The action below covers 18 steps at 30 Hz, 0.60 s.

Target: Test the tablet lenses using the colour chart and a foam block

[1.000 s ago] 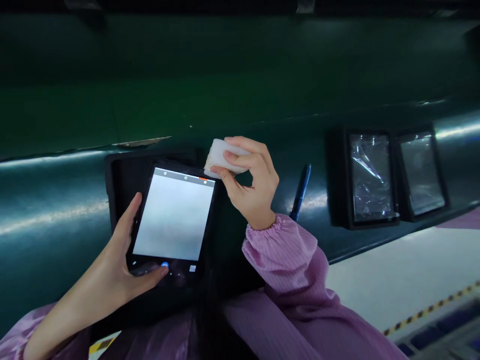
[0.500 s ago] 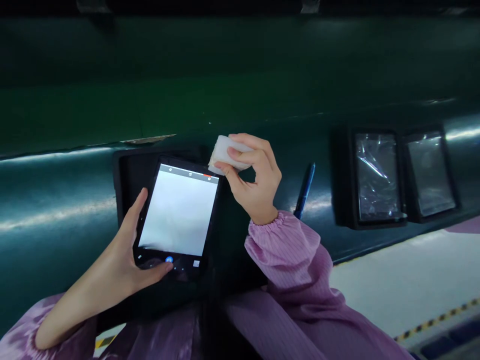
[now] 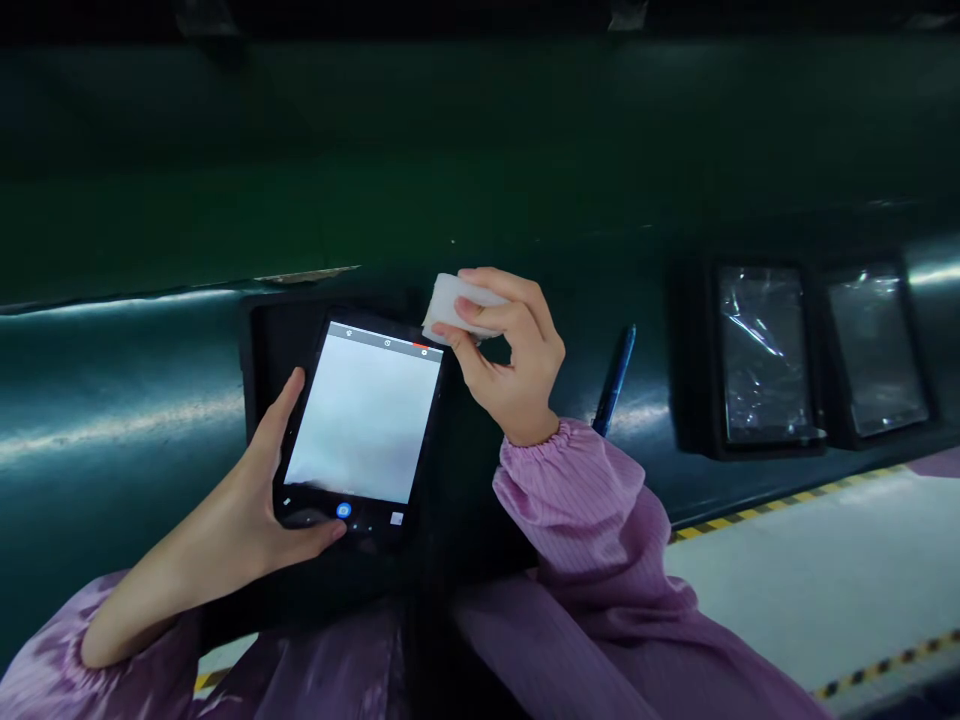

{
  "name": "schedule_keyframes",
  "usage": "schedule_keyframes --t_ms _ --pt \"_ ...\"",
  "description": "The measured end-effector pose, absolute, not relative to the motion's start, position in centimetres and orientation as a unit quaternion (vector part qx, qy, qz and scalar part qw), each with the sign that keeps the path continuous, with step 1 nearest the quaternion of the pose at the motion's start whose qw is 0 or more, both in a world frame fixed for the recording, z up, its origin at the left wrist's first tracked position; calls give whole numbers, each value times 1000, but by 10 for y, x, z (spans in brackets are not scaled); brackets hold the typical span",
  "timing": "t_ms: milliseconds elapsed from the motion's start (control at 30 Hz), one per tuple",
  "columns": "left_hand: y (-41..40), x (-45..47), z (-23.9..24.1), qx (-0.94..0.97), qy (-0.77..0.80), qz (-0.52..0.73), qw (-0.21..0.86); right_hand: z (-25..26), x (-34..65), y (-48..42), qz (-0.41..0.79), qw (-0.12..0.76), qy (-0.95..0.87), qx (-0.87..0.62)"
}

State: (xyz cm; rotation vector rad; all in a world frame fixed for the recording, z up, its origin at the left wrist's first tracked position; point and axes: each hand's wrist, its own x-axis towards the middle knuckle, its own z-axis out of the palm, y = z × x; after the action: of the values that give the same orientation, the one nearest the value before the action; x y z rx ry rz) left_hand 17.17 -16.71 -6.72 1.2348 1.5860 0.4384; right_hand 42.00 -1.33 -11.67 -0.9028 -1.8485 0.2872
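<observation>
My left hand [image 3: 251,520] cradles tablet [image 3: 364,425] over black tray [image 3: 259,345], thumb near blue button. Right hand [image 3: 510,365] pinches white wipe [image 3: 450,305] at tablet's 1 o'clock corner. I'd press flat, stroke evenly.

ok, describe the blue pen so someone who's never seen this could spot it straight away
On the dark green conveyor belt, look just right of the right hand pinching a white pad, and left of two black trays with film-wrapped devices. The blue pen lies there alone: thin, stick-shaped, unlike the flat rectangular trays.
</observation>
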Motion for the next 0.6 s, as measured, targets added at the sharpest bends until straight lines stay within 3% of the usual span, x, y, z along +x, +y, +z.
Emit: schedule_keyframes --t_ms 167,600 --pt "-167 170 -70 535 656 176 503 -122 419 -17 133 497 -778 -360" --pt "-167 158 -90 583 634 192 470 -116 411 -17 25 529 -794 -298"
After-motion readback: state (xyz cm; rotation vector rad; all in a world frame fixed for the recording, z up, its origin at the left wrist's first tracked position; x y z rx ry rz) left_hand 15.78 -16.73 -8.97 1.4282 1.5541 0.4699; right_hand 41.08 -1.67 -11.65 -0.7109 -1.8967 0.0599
